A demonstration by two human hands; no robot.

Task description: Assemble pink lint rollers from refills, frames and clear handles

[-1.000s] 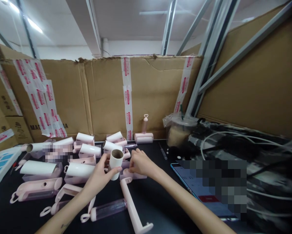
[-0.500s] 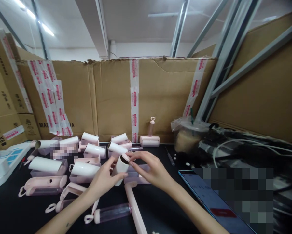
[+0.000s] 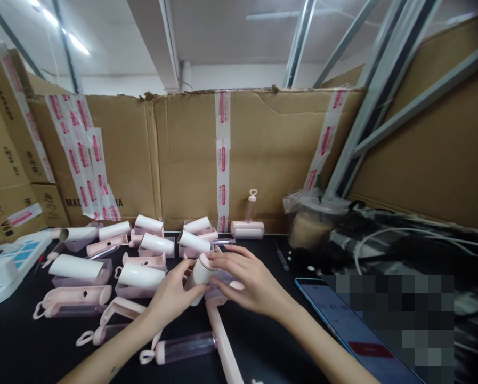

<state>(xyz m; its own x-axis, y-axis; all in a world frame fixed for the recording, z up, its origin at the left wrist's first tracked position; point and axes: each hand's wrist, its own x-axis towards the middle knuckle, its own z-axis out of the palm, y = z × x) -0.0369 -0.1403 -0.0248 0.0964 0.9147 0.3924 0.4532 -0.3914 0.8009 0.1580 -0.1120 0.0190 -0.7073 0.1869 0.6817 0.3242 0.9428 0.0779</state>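
Note:
Upright in my left hand (image 3: 175, 290) is a white lint roller refill (image 3: 202, 273), its fingers and thumb wrapped round the sides. My right hand (image 3: 246, 274) has its fingertips on a pink end cap (image 3: 205, 260), which sits at the roll's top opening. The thumb of that hand is by the roll's side. Below the hands lies a pink lint roller handle (image 3: 186, 348) with a clear purple grip, joined to a long pink arm (image 3: 226, 344). Partly hidden behind my right hand is a translucent purple cover (image 3: 223, 277).
Several white rolls (image 3: 140, 276) rest on purple covers to the left, among pink roller frames (image 3: 77, 296). An assembled lint roller (image 3: 248, 229) stands at the back. To the right are a screwdriver (image 3: 282, 256), a phone (image 3: 342, 325) and a drink cup (image 3: 313, 224). Cardboard (image 3: 191, 154) walls the back.
The pink cap has moved from tilted over the roll's dark opening to covering it. My right hand's fingers have come over the top. The left hand keeps its hold.

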